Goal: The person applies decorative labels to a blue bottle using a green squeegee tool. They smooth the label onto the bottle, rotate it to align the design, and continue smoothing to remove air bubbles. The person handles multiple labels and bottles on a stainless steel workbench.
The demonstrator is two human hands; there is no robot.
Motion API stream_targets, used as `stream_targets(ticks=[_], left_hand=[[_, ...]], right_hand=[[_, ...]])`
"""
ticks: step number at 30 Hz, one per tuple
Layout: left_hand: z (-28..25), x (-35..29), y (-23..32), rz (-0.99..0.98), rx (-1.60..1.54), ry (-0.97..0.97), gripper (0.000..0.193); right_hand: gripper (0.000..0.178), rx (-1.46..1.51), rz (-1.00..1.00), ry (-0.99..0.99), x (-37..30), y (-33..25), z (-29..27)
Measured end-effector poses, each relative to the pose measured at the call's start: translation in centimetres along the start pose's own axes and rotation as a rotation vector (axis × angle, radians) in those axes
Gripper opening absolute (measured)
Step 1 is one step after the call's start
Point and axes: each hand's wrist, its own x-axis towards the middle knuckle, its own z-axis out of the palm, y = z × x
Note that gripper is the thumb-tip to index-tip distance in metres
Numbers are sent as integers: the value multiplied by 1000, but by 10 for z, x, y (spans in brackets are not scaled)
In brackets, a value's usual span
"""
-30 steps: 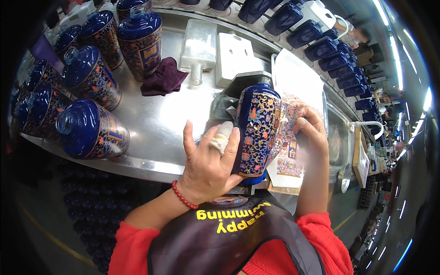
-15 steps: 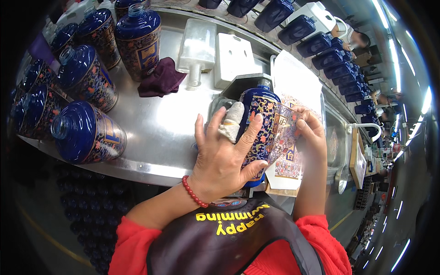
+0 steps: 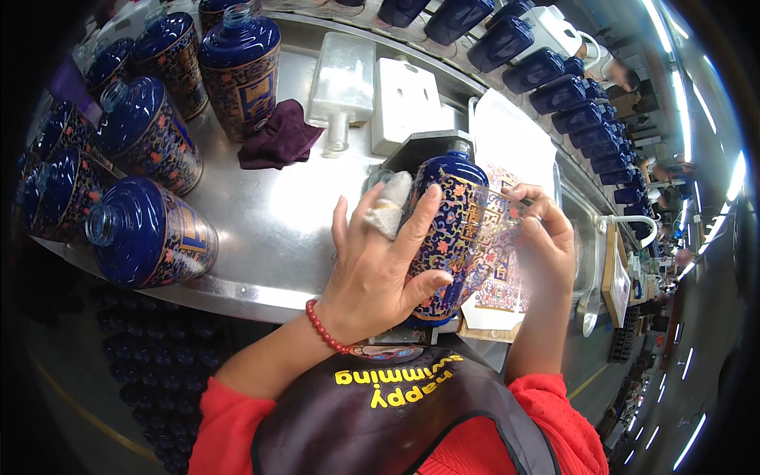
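Head view: glossy blue floral bottle (image 3: 450, 237); left hand (image 3: 374, 265) spread against it; right hand (image 3: 548, 229) pinching patterned film (image 3: 497, 223).

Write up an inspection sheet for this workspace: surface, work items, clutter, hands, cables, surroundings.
Surface: metal worktop, shiny with glare.
Work items: blue bottle bearing a floral pattern; see-through patterned film reaching from it to the right hand.
Clutter: purple cloth, clear bottle, white block.
Hands: left hand spread, fingers against the blue bottle, one finger covered; right hand pinches the film's edge.
Cables: nothing seen.
Surroundings: decorated bottles at left; plain blue bottles lined up beyond the worktop.
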Motion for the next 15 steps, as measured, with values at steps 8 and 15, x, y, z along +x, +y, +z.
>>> stream_targets(ticks=[8, 15], left_hand=[[4, 8, 2, -2, -34, 30, 83], [7, 19, 5, 10, -23, 49, 84]], right_hand=[[18, -402, -253, -84, 1, -30, 9], [19, -459, -299, -94, 1, -40, 17]])
